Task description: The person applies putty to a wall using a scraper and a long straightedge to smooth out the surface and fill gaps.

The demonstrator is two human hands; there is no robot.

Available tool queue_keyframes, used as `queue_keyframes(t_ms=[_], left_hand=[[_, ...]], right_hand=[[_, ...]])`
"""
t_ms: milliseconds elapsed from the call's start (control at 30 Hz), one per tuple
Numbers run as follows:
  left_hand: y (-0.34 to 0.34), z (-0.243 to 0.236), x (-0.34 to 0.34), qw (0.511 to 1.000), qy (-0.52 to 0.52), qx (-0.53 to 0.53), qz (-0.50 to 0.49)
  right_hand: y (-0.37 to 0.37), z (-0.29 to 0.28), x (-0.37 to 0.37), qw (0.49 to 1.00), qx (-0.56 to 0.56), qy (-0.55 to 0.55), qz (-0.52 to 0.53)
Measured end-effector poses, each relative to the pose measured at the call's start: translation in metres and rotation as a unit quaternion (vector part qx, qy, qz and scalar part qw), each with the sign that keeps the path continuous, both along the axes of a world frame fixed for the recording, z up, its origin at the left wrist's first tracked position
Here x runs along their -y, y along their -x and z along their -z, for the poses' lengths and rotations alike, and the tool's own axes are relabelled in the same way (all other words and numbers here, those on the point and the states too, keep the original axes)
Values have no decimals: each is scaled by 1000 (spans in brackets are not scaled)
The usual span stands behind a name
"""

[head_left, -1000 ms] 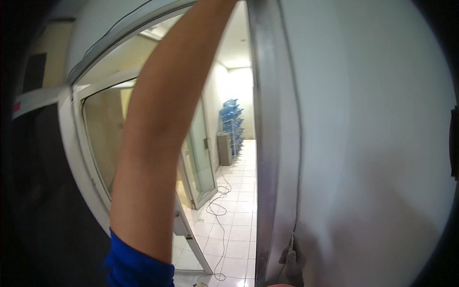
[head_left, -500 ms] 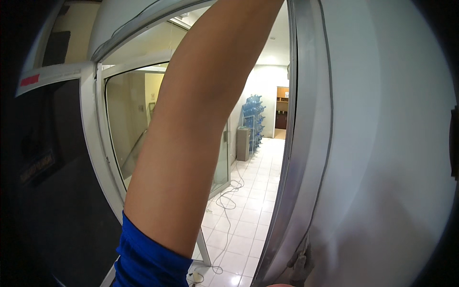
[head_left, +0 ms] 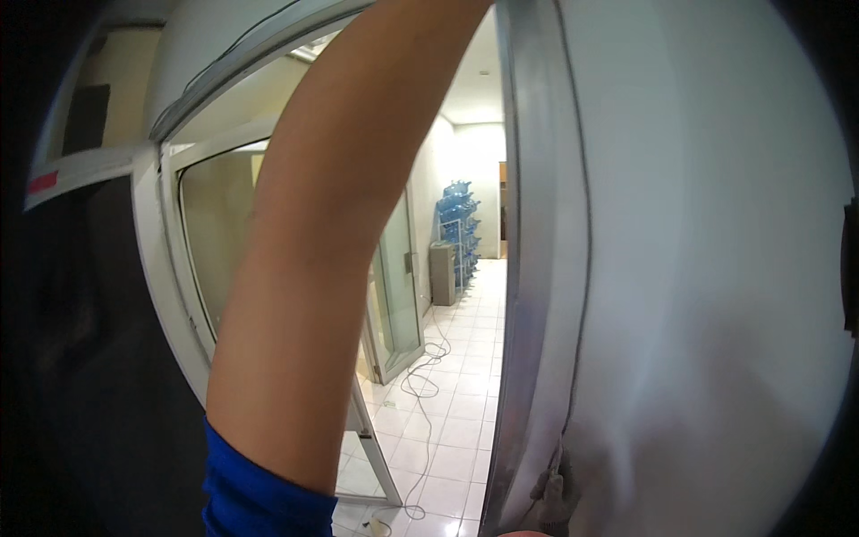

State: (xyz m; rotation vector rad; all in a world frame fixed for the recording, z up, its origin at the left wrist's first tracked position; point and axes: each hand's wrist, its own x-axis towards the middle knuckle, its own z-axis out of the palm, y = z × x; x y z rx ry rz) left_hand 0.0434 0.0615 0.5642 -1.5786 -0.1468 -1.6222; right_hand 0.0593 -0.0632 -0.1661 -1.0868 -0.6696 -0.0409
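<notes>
My left arm (head_left: 309, 242), in a blue sleeve (head_left: 259, 488), rises from the lower left and leaves through the top edge. That puts my left hand out of sight above the picture. The forearm passes in front of a doorway with a metal door frame (head_left: 528, 268) at its right side. Along the white wall (head_left: 698, 224) beside the frame runs a thin grey cable (head_left: 584, 224), down to a dark lump (head_left: 553, 501) that I cannot make out. A pinkish sliver at the bottom edge is too small to identify, and no right hand shows clearly.
Beyond the doorway, a glass door (head_left: 394, 304) stands on the white tiled floor (head_left: 456, 403), where a loose cord (head_left: 429, 430) lies looped. Farther back are stacked blue water jugs (head_left: 458, 224) and a grey water dispenser (head_left: 442, 273). A dark panel (head_left: 80, 358) fills the left.
The view has shifted, so the doorway, frame and wall cable appear farther left. My raised arm also appears farther left, and more of the glass door shows beside it.
</notes>
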Motion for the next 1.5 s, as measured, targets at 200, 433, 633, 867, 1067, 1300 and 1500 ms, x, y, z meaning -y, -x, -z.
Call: queue_keyframes(t_ms=[200, 433, 633, 867, 1067, 1300, 1500], left_hand=[[-4, -10, -3, 1000, 14, -2, -21], [21, 6, -23, 990, -2, -74, 117], [33, 4, -39, 987, 10, -89, 131], [37, 14, -28, 978, 91, -113, 151], [31, 7, -26, 989, 35, -93, 106], [38, 14, -24, 989, 70, -124, 39], [31, 0, -40, 990, -26, -128, 61]], right_hand=[[14, -18, -6, 999, 11, -17, 24], [10, -16, -8, 999, 38, -30, 18], [14, -19, -11, 1000, 28, 3, 1], [20, -30, -11, 997, 42, 45, 42], [5, -16, -8, 991, 65, 88, 72], [4, -25, -11, 993, 60, 90, 50], [0, -16, -10, 994, 65, 76, 45]])
